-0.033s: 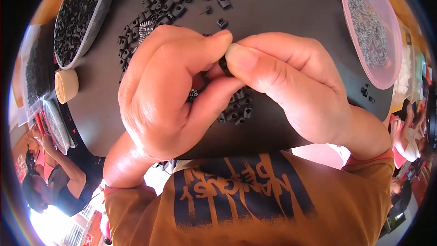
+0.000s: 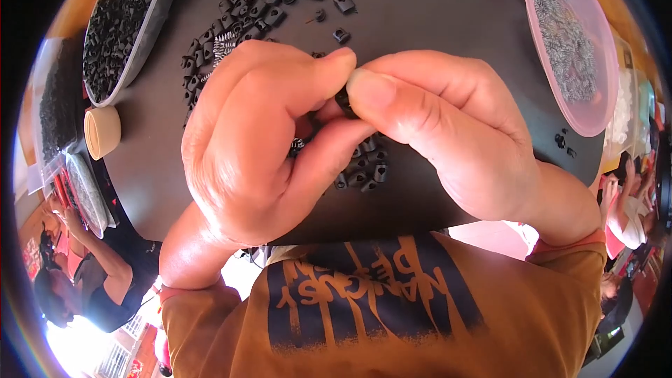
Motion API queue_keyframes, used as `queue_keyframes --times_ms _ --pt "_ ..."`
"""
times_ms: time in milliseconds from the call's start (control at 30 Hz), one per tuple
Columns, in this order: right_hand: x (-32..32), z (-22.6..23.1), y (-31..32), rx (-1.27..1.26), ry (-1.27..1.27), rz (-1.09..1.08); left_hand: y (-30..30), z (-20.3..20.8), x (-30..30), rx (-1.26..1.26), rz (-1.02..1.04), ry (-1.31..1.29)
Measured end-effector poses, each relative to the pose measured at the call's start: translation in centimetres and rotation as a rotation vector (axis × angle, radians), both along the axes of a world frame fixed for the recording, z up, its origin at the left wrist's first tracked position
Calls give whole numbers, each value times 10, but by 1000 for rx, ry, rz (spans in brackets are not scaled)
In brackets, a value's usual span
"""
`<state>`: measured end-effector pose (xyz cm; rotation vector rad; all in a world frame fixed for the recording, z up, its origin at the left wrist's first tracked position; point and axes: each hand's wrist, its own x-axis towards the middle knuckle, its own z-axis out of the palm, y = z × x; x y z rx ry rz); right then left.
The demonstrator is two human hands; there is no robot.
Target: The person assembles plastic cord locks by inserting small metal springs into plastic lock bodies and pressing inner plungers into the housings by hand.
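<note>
Hands (image 2: 241,129) (image 2: 462,126) over table (image 2: 448,7), between bowls (image 2: 152,33) (image 2: 605,84)

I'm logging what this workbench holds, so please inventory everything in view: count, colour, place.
Smooth flat tabletop: one, dark grey, centre.
Deep rounded plastic tub: one, whitish, upper left.
Small moulded pieces: many, black, inside that tub.
Round plastic bowl: one, pink, upper right.
Coiled metal springs: many, silver, inside the bowl; several loose, left of centre.
Blocky holed parts: dozens, black, upper centre; more below centre.
Short cylinder: one, beige, left table edge.
Tiny loose pieces: a few, black, right table edge.
Co-workers: several, mixed clothing, both sides.
Small part: one visible, black, centre, mostly hidden.
Printed shirt: one, brown, bottom.
Left grip: one, bare hand, centre left, pinching the part.
Right grip: one, bare hand, centre right, likewise.
</note>
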<state>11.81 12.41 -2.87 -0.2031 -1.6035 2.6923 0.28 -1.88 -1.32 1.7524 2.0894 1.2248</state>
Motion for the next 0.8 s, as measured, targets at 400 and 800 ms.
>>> queue_keyframes --times_ms 400,800 --pt "-6 2 3 37 28 28 8 0 -7 129 26 25" --pt "-17 -15 18 626 221 -308 54 48 -24 53 126 170"
